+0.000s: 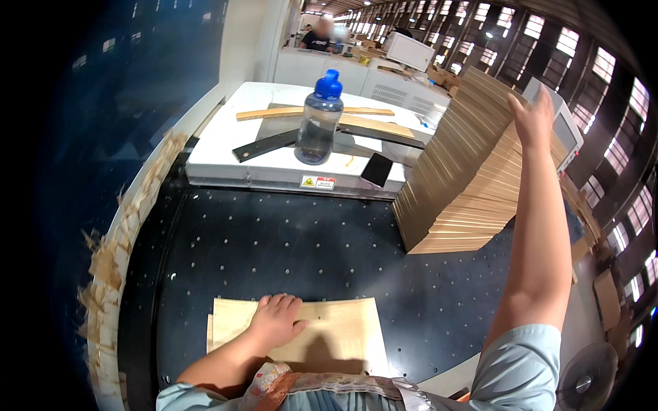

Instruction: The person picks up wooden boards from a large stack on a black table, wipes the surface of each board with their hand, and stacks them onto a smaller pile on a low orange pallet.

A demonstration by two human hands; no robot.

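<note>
My left hand (276,319) lies on a pale wooden sheet (356,335) close in front of me, its fingers spread over the far edge. Another sheet peeks out from under the left side of that one. On the right, a tall stack of thin wooden boards (456,168) leans slightly. My right arm stretches far up beside it, and my right hand (534,120) is at the stack's upper right corner, thumb and fingers apart. Whether the right hand touches the boards I cannot tell.
A black table (288,246) with small studs lies beneath. Behind it, a white machine ledge (226,154) carries a blue-capped bottle (319,130), a phone (377,169) and wooden strips (271,114). Torn tape lines the left frame (106,267). Someone (317,38) sits far back.
</note>
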